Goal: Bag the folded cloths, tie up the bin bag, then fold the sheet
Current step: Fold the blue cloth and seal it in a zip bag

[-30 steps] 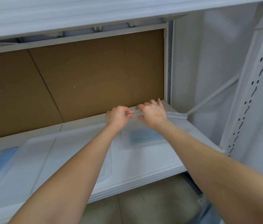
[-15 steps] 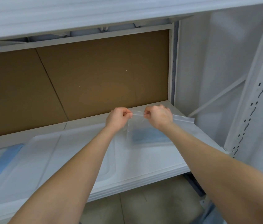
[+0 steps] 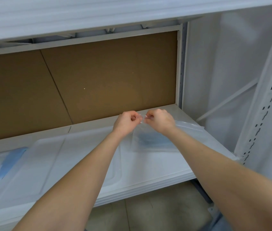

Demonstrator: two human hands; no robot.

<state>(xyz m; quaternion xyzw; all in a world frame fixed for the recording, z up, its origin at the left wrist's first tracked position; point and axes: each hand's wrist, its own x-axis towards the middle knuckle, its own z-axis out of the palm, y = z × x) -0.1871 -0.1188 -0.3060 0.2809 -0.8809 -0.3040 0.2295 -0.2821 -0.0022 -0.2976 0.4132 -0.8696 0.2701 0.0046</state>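
Hands both up at the back of the white shelf (image 3: 148,170), knuckles close together but not touching.

Left hand (image 3: 126,121): fingers curled in, thumb and forefinger pinching the top edge of the clear bag (image 3: 158,148). Right hand (image 3: 160,121): same grip, fingers curled, pinching the same edge just beside the left. Short bit of film shows between the two pinches. Rest of the top edge runs out past the right hand as a thicker strip, free, raised a little off the shelf.

Bag body slopes down from the pinch toward the camera, lower part lying on the shelf between and under the wrists. Blue cloth (image 3: 150,140) sits inside it, folded, blurred through the film, just below the right wrist. Cannot tell whether the bag mouth is sealed or open.

Left of that, large clear plastic piece (image 3: 48,162) lies flat on the shelf, partly under the left forearm; cannot tell if it is a bag or a sheet. At the far left frame edge, second blue cloth (image 3: 10,164) lies under or inside clear plastic, cannot tell which, well apart from the hands.

Around it: brown backboard (image 3: 98,77) behind the shelf, upper shelf (image 3: 115,12) overhead, slotted upright (image 3: 265,117) on the right, diagonal brace (image 3: 227,100) beside it, floor (image 3: 148,214) below the shelf front.
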